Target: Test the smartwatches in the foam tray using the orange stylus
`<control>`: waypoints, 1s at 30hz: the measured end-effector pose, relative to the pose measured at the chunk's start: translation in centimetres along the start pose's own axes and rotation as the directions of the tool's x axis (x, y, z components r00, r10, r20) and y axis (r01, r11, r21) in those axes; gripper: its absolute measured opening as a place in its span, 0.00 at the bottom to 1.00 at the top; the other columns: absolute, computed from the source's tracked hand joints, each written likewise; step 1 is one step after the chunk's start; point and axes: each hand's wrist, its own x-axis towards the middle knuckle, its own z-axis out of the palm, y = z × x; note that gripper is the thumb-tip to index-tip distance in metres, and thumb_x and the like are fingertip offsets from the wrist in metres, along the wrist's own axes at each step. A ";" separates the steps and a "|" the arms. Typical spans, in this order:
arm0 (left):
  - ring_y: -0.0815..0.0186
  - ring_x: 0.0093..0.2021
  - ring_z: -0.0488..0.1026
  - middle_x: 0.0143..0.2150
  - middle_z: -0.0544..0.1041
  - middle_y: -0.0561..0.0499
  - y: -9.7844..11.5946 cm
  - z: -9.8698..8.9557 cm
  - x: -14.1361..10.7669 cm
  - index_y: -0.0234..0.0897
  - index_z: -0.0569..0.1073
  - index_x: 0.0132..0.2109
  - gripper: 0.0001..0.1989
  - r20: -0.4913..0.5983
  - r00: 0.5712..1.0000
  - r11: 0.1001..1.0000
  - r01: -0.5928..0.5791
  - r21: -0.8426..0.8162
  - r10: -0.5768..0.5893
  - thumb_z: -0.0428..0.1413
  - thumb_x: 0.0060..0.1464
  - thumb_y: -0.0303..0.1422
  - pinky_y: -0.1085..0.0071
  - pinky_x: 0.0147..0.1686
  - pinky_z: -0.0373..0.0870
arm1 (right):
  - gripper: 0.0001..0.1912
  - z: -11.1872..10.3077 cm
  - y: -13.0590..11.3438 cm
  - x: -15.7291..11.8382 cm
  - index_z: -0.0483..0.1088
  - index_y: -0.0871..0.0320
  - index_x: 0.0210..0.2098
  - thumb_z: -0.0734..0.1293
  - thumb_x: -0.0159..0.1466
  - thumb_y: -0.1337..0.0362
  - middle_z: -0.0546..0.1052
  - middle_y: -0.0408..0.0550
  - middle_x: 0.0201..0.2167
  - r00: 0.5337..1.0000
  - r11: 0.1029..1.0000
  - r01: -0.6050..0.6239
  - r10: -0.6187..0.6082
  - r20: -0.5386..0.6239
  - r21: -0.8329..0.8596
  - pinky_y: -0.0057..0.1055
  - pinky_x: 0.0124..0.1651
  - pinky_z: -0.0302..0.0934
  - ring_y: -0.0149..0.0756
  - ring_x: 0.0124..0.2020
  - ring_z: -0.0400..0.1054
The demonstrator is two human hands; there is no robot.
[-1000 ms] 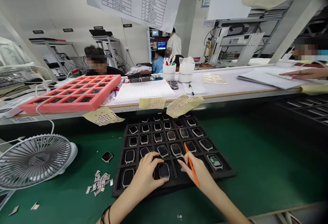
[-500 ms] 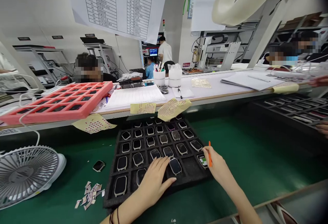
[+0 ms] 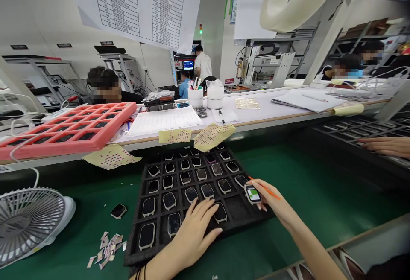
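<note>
A black foam tray (image 3: 235,225) full of watch faces lies on the green surface. My left hand (image 3: 194,232) rests over its front middle, palm down with fingers spread, next to a dark watch (image 3: 220,212). At the tray's right edge my right hand (image 3: 270,196) grips a watch with a lit green and white screen (image 3: 253,194) between thumb and fingers. An orange stick (image 3: 269,189) also lies in that hand, pointing back over the wrist side.
One loose watch (image 3: 118,211) and a pile of small stickers (image 3: 107,248) lie left of the tray, near a fan (image 3: 30,224). A shelf with a pink tray (image 3: 96,143) runs behind. At right, another person's hand (image 3: 389,146) is over a second black tray.
My right hand has lifted the lit watch out of its compartment, and the orange stick has tipped from upright to slanting. Another person's hand reaches further in at right.
</note>
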 end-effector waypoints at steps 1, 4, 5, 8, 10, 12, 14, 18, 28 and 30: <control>0.57 0.65 0.57 0.65 0.62 0.47 0.0 -0.2 -0.2 0.44 0.56 0.64 0.23 -0.022 1.000 1.000 0.005 0.004 -0.005 0.45 0.64 0.40 0.47 0.63 0.54 | 0.22 0.3 -0.5 0.0 0.69 0.59 0.40 0.64 0.61 0.46 0.69 0.43 0.22 1.000 0.997 -0.024 0.024 0.005 0.078 0.26 0.17 0.51 0.32 0.18 0.63; 0.57 0.64 0.58 0.64 0.63 0.46 0.1 -0.6 -0.7 0.44 0.58 0.62 0.21 -0.070 0.997 1.000 0.028 0.014 -0.027 0.46 0.64 0.38 0.48 0.63 0.55 | 0.22 1.5 -2.2 0.0 0.67 0.58 0.44 0.69 0.58 0.50 0.71 0.45 0.28 0.993 0.980 -0.029 0.006 0.116 0.199 0.25 0.19 0.54 0.35 0.25 0.68; 0.57 0.64 0.58 0.64 0.63 0.47 0.1 -0.7 -0.9 0.44 0.59 0.62 0.21 -0.077 0.996 0.999 0.037 0.016 -0.036 0.46 0.64 0.37 0.48 0.63 0.55 | 0.22 1.9 -2.6 0.0 0.66 0.58 0.45 0.71 0.57 0.52 0.71 0.46 0.31 0.987 0.978 -0.017 -0.017 0.160 0.207 0.26 0.20 0.55 0.35 0.27 0.69; 0.57 0.65 0.58 0.64 0.63 0.47 0.1 -0.9 -1.4 0.45 0.59 0.62 0.20 -0.083 0.995 0.998 0.057 0.021 -0.055 0.46 0.64 0.38 0.49 0.63 0.56 | 0.22 3.1 -3.4 -0.1 0.65 0.57 0.47 0.71 0.58 0.56 0.72 0.48 0.36 0.963 0.979 0.035 -0.086 0.254 0.200 0.26 0.23 0.57 0.34 0.29 0.69; 0.56 0.65 0.57 0.64 0.63 0.47 0.0 -0.9 -1.8 0.45 0.60 0.61 0.19 -0.079 0.995 0.998 0.062 0.020 -0.060 0.45 0.64 0.38 0.48 0.63 0.56 | 0.19 3.9 -3.6 -0.1 0.65 0.56 0.47 0.70 0.60 0.57 0.72 0.47 0.36 0.953 0.980 0.063 -0.115 0.281 0.187 0.26 0.24 0.57 0.33 0.29 0.69; 0.57 0.65 0.56 0.64 0.63 0.48 -0.1 -0.8 -2.2 0.45 0.60 0.61 0.19 -0.074 0.995 0.998 0.068 0.017 -0.067 0.45 0.64 0.38 0.48 0.63 0.56 | 0.18 4.7 -3.6 -0.1 0.66 0.57 0.46 0.69 0.60 0.56 0.71 0.44 0.32 0.955 0.981 0.084 -0.129 0.266 0.172 0.26 0.22 0.55 0.32 0.27 0.69; 0.57 0.65 0.56 0.64 0.62 0.48 -0.1 -0.8 -2.5 0.45 0.60 0.61 0.19 -0.072 0.995 0.997 0.073 0.014 -0.072 0.44 0.65 0.38 0.48 0.63 0.55 | 0.16 5.4 -3.7 -0.1 0.67 0.57 0.44 0.67 0.62 0.53 0.69 0.42 0.28 0.963 0.981 0.085 -0.125 0.239 0.173 0.25 0.21 0.53 0.31 0.23 0.68; 0.57 0.64 0.57 0.63 0.64 0.47 -0.4 -1.2 -2.7 0.45 0.61 0.60 0.18 -0.109 0.991 0.997 0.074 0.011 -0.073 0.45 0.64 0.37 0.48 0.63 0.55 | 0.16 6.5 -4.3 -0.2 0.66 0.58 0.45 0.62 0.65 0.52 0.71 0.44 0.29 0.951 0.971 0.058 -0.125 0.284 0.230 0.26 0.21 0.54 0.34 0.26 0.70; 0.55 0.59 0.65 0.58 0.69 0.46 -1.9 -3.5 -3.1 0.45 0.67 0.56 0.15 -0.314 0.931 0.982 0.185 -0.027 -0.184 0.47 0.63 0.36 0.55 0.56 0.68 | 0.18 8.5 -6.8 0.2 0.65 0.56 0.46 0.66 0.62 0.52 0.70 0.45 0.33 0.904 0.969 0.116 -0.194 0.381 0.219 0.26 0.21 0.55 0.33 0.28 0.70; 0.55 0.58 0.65 0.58 0.69 0.46 -2.2 -3.6 -3.4 0.45 0.67 0.56 0.16 -0.316 0.927 0.979 0.202 -0.031 -0.201 0.47 0.63 0.36 0.55 0.56 0.67 | 0.19 8.9 -6.9 0.4 0.65 0.56 0.47 0.65 0.63 0.51 0.71 0.46 0.33 0.900 0.968 0.103 -0.188 0.393 0.228 0.26 0.21 0.54 0.34 0.28 0.70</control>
